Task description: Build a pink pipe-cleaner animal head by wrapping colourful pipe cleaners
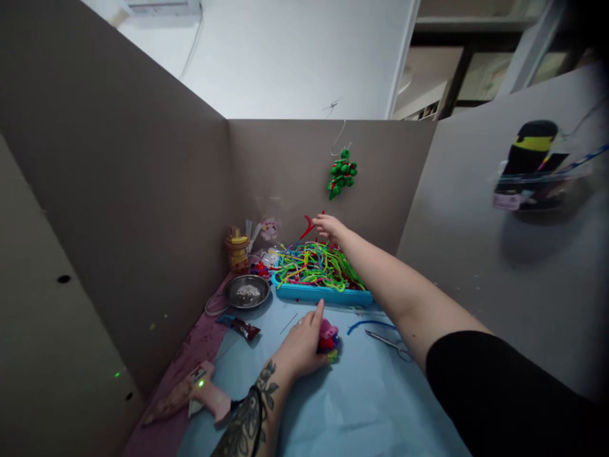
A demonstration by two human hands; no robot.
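Note:
My left hand (304,343) rests on the blue table cover, curled around a small pink, red and green pipe-cleaner piece (329,338), with the forefinger pointing up. My right hand (328,226) reaches far over the blue tray (323,294) heaped with coloured pipe cleaners (314,265). Its fingers pinch a red pipe cleaner (308,226) that sticks up to the left of the hand. A loose blue pipe cleaner (370,324) lies under my right forearm.
Grey cardboard walls enclose the desk on three sides. A green bead ornament (341,173) hangs on the back wall. A steel dish (246,291), a yellow jar (237,249), scissors (392,344), a wrapper (242,326) and a pink glue gun (204,390) lie around.

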